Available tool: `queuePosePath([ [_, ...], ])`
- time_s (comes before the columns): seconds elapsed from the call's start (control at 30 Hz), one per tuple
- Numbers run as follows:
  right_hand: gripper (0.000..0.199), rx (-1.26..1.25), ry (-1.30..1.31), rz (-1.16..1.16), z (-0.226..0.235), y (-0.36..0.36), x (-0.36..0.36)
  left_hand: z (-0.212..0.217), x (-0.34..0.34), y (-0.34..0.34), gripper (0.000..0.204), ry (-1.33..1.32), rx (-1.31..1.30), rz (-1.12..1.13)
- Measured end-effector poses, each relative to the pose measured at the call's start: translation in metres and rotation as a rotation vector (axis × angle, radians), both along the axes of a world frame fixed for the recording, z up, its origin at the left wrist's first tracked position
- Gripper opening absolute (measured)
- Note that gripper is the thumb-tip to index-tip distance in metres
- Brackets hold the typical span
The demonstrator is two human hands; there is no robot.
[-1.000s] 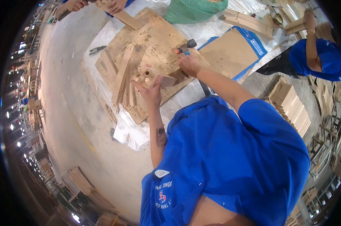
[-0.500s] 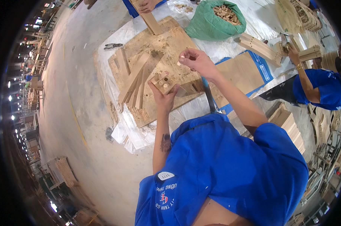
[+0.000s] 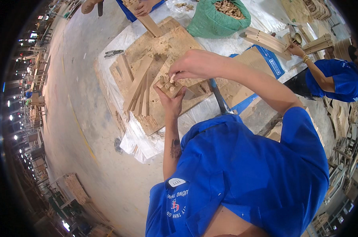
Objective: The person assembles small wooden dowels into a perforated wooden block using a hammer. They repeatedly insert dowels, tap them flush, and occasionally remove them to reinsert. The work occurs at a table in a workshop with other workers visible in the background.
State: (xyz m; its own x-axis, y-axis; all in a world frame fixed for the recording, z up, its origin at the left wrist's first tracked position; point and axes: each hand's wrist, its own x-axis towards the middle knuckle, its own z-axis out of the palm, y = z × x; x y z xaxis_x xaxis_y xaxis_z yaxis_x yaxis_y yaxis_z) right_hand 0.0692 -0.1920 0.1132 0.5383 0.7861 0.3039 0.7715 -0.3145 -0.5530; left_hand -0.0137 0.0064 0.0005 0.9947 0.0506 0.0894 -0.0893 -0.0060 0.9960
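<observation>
My left hand (image 3: 172, 103) is wrapped round the near end of a wooden block (image 3: 171, 91), with several dowels standing in its end face. Between the thumb and fingers of my right hand (image 3: 192, 66) is a short wooden dowel (image 3: 172, 78), held at that end face. Whether its tip sits inside a hole I cannot tell. Several wooden slats (image 3: 141, 85) lie fanned on the worn board (image 3: 181, 45), just left of my left hand.
A green sack (image 3: 216, 25) full of dowels stands at the back. Flat cardboard (image 3: 246, 73) lies to the right. At the far right a co-worker (image 3: 335, 79) handles wooden pieces, and another person's hand (image 3: 144, 7) holds a plank (image 3: 150, 25). Dark gloves (image 3: 113, 53) lie at the left edge.
My right hand has moved left and down, bringing the dowel to the end of the block. My left hand keeps its hold on the block. The view has shifted slightly.
</observation>
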Motion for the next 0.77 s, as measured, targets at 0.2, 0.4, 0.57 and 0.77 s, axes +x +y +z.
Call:
queuePosePath([
  [0.2, 0.029, -0.189, -0.243, 0.126, 0.012, 0.003, 0.000, -0.012, -0.003, 0.006, 0.101, -0.018, 0.064, 0.003],
  [0.4, 0.020, -0.320, -0.320, 0.226, 0.031, 0.008, 0.005, -0.012, -0.009, 0.003, 0.093, 0.088, -0.067, -0.017],
  [0.57, 0.013, -0.372, -0.336, 0.281, 0.036, 0.011, 0.007, -0.003, -0.012, -0.004, 0.080, 0.104, -0.069, -0.005],
  [0.77, 0.011, -0.514, -0.320, 0.292, 0.044, 0.018, 0.000, -0.011, -0.015, -0.001, 0.079, 0.083, -0.093, -0.026],
])
